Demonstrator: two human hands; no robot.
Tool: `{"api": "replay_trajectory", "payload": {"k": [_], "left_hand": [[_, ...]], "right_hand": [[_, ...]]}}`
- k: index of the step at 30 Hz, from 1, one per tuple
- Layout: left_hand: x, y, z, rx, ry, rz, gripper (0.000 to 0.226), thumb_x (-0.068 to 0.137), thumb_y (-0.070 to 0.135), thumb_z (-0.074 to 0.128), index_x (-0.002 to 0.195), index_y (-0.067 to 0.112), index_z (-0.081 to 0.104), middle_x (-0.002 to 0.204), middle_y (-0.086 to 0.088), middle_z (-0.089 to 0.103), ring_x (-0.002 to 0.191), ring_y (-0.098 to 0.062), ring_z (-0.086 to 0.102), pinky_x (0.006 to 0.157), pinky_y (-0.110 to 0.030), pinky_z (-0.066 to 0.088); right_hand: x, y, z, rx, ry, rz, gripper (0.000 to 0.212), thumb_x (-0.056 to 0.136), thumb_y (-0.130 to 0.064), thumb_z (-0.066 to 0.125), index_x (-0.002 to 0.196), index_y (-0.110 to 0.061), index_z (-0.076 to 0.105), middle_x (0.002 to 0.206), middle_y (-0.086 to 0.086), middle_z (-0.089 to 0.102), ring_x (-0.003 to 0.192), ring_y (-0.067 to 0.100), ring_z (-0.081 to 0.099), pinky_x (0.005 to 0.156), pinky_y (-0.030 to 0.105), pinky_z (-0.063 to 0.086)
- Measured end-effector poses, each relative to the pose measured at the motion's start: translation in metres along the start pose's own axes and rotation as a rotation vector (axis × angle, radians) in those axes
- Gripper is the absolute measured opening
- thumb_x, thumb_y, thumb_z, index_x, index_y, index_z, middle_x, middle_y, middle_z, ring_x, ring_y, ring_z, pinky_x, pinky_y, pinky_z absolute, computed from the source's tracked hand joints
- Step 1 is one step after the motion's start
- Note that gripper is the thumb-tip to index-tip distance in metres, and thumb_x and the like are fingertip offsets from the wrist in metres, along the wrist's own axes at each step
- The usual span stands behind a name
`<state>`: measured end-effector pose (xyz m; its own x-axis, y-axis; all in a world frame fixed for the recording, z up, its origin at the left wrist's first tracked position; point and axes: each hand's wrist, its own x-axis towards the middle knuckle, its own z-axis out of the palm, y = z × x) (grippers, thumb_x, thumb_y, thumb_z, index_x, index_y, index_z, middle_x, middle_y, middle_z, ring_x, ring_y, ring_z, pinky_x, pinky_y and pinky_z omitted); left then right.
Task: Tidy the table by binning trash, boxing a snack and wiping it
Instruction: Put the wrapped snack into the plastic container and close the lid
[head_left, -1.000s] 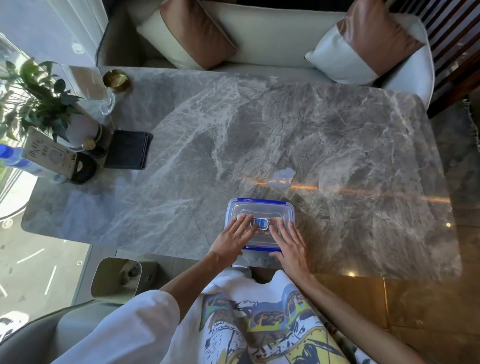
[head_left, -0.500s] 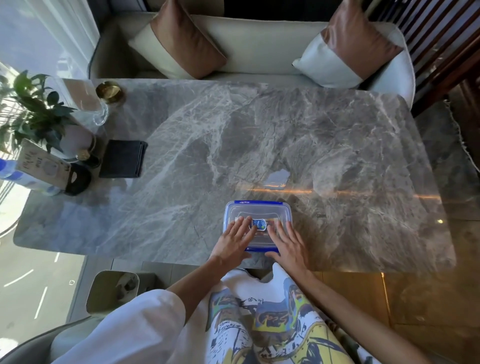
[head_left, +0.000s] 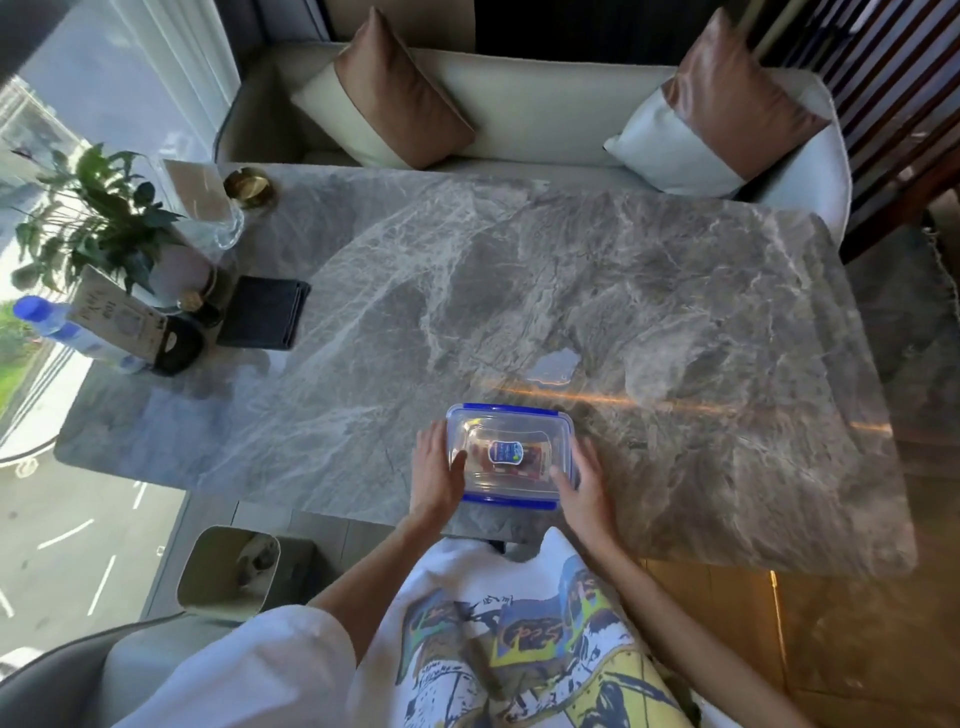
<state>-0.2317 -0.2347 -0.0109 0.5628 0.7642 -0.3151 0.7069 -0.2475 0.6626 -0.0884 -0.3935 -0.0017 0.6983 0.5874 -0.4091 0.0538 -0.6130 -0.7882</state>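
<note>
Probably light, stiff, slick plastic: snack box (head_left: 511, 453) clasped by its short sides, left hand (head_left: 434, 475) and right hand (head_left: 586, 491) thumbs over lid.

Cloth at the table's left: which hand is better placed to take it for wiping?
Left, probably. The cloth lies on the side of the left hand; the right hand, holding the box on its other side, would reach across.

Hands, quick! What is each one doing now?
Left hand: grips the box by its left side.
Right hand: grips its right side.
</note>
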Motion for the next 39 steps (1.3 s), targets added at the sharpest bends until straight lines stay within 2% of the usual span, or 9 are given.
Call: {"api": "replay_trajectory", "payload": {"k": [2, 4, 6, 9, 14, 19, 23, 34, 39], "left_hand": [[0.0, 0.003, -0.002, -0.201, -0.021, -0.271, 0.056, 0.098, 0.018, 0.054, 0.146, -0.002, 0.034, 0.143, -0.017, 0.046, 0.136, -0.033, 0.043, 0.111, -0.041, 0.038], [0.002, 0.004, -0.002, -0.396, -0.115, -0.426, 0.034, 0.097, 0.014, 0.055, 0.129, 0.004, 0.051, 0.108, -0.008, 0.064, 0.098, -0.031, 0.062, 0.073, -0.028, 0.055], [0.002, 0.002, 0.002, -0.516, -0.151, -0.486, 0.021, 0.096, 0.012, 0.056, 0.115, 0.018, 0.051, 0.083, 0.003, 0.058, 0.069, -0.016, 0.056, 0.051, -0.023, 0.047], [-0.001, 0.0, 0.002, -0.59, -0.136, -0.557, 0.03, 0.094, 0.01, 0.059, 0.123, 0.012, 0.053, 0.094, -0.007, 0.059, 0.079, -0.021, 0.058, 0.063, -0.032, 0.049], [-0.002, -0.007, -0.005, -0.644, -0.076, -0.536, 0.038, 0.091, 0.01, 0.063, 0.129, 0.01, 0.057, 0.103, -0.009, 0.063, 0.077, -0.017, 0.061, 0.055, -0.025, 0.055], [-0.002, -0.019, -0.018, -0.677, -0.06, -0.581, 0.037, 0.09, 0.006, 0.064, 0.126, 0.01, 0.06, 0.087, -0.001, 0.065, 0.066, -0.011, 0.06, 0.048, -0.023, 0.055], [-0.003, -0.04, -0.029, -0.694, -0.069, -0.63, 0.045, 0.089, 0.009, 0.065, 0.133, 0.007, 0.055, 0.104, -0.012, 0.063, 0.083, -0.026, 0.063, 0.063, -0.038, 0.056], [0.027, -0.156, -0.165, -0.684, -0.039, -0.647, 0.051, 0.09, 0.014, 0.065, 0.138, 0.009, 0.05, 0.105, -0.009, 0.061, 0.089, -0.028, 0.065, 0.064, -0.044, 0.062], [0.035, -0.252, -0.264, -0.69, 0.033, -0.706, 0.047, 0.089, 0.014, 0.066, 0.134, 0.006, 0.055, 0.116, -0.018, 0.065, 0.099, -0.035, 0.067, 0.074, -0.053, 0.06]], "right_hand": [[0.01, -0.005, -0.01, 0.151, -0.009, 0.202, 0.069, 0.098, -0.025, 0.055, 0.155, -0.016, 0.018, 0.161, 0.009, 0.023, 0.148, 0.023, 0.025, 0.12, 0.039, 0.026], [0.023, -0.005, -0.015, 0.281, -0.08, 0.329, 0.071, 0.098, -0.027, 0.056, 0.155, -0.013, 0.016, 0.157, 0.013, 0.032, 0.144, 0.028, 0.035, 0.118, 0.044, 0.031], [0.033, 0.002, -0.016, 0.29, -0.146, 0.371, 0.061, 0.098, -0.025, 0.055, 0.151, -0.009, 0.03, 0.145, 0.012, 0.049, 0.131, 0.028, 0.05, 0.107, 0.042, 0.045], [0.035, 0.005, -0.015, 0.304, -0.184, 0.378, 0.037, 0.099, -0.017, 0.054, 0.134, -0.009, 0.053, 0.126, 0.013, 0.065, 0.092, 0.014, 0.063, 0.07, 0.024, 0.049], [0.039, 0.003, -0.014, 0.461, -0.132, 0.411, 0.042, 0.095, -0.012, 0.06, 0.137, -0.011, 0.054, 0.12, 0.015, 0.069, 0.106, 0.027, 0.067, 0.099, 0.046, 0.052], [0.038, -0.014, -0.002, 0.501, -0.142, 0.441, 0.048, 0.094, -0.008, 0.06, 0.14, -0.009, 0.048, 0.125, 0.017, 0.066, 0.108, 0.028, 0.066, 0.071, 0.032, 0.054], [0.036, -0.019, 0.025, 0.449, -0.152, 0.478, 0.053, 0.094, -0.01, 0.06, 0.144, -0.01, 0.043, 0.128, 0.018, 0.064, 0.111, 0.03, 0.065, 0.084, 0.04, 0.055], [0.03, -0.103, 0.191, 0.414, -0.161, 0.491, 0.044, 0.096, -0.011, 0.057, 0.139, -0.012, 0.049, 0.112, 0.01, 0.07, 0.08, 0.012, 0.066, 0.061, 0.027, 0.051], [0.022, -0.164, 0.315, 0.438, -0.225, 0.499, 0.048, 0.094, -0.009, 0.059, 0.141, -0.012, 0.049, 0.121, 0.014, 0.068, 0.099, 0.027, 0.068, 0.089, 0.045, 0.056]]}}
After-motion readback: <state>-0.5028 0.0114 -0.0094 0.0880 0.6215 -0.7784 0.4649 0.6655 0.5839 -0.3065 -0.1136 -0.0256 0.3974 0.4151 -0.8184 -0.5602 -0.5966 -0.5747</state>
